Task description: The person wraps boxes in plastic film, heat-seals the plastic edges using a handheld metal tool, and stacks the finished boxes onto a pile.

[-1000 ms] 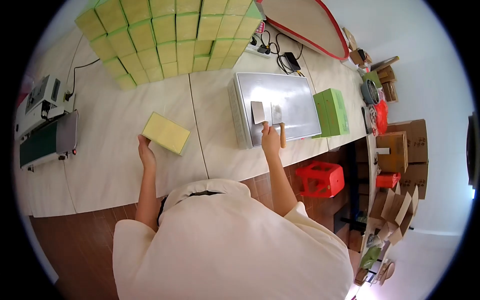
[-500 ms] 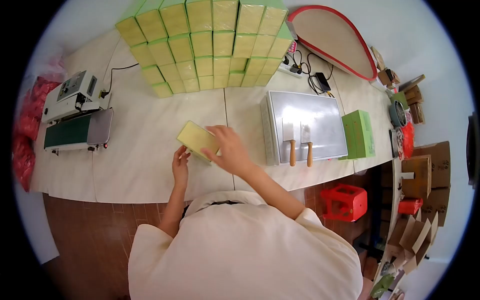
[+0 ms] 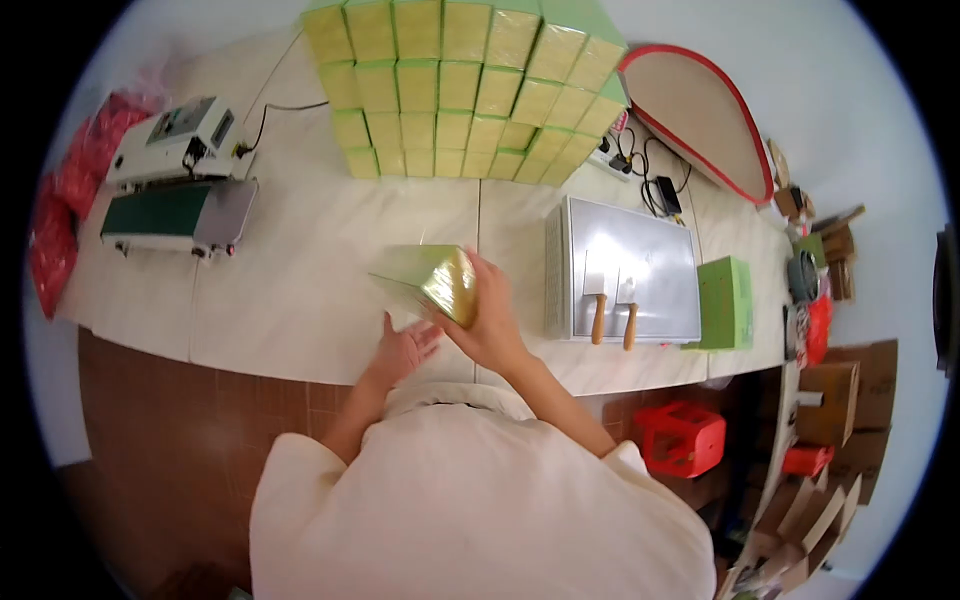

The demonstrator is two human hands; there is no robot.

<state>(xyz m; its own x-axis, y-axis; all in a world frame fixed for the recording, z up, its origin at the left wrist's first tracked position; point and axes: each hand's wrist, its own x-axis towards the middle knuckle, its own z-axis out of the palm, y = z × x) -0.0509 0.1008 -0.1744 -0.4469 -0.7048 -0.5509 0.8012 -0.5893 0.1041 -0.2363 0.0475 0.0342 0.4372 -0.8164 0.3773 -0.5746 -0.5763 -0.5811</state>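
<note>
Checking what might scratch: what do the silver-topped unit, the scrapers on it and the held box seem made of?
Silver-topped unit: top probably smooth metal, given its grey sheen. Scrapers: thin pale blades, likely metal; handles apparently smooth wood, being tan. Held box: likely card under glossy clear film, given the glare.

held box (image 3: 451,284): glossy film | plate (image 3: 655,255): shiny metal | scraper handles (image 3: 599,320): wood | stool (image 3: 695,440): plastic | tabletop (image 3: 300,305): smooth

A small packing workshop: a long pale counter (image 3: 330,300) held stacked green-and-yellow boxes (image 3: 465,90), a machine resembling a bag sealer (image 3: 175,145) and a metal-topped heating plate (image 3: 632,265), with open cardboard cartons (image 3: 805,525) on the right.
</note>
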